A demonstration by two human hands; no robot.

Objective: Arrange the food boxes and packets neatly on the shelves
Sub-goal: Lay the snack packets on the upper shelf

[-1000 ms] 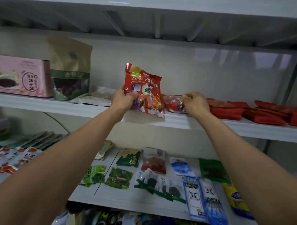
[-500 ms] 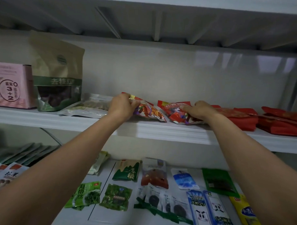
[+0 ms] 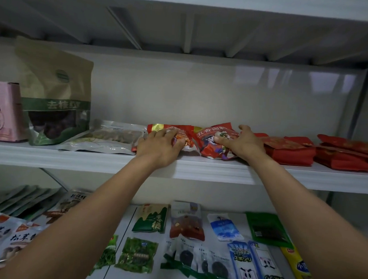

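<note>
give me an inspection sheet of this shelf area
surface: white upper shelf, lower shelf beneath
job's things: left red packet and right red packet lie side by side on the upper shelf; kraft pouch upright, pink box, clear packet, red packs alongside; assorted packets in rows on the lower shelf
clutter: nothing seen
grippers: left hand flat on left red packet; right hand on the right one, thumb pressing
cables: thin dark line under upper shelf, maybe one
surroundings: white back wall
</note>
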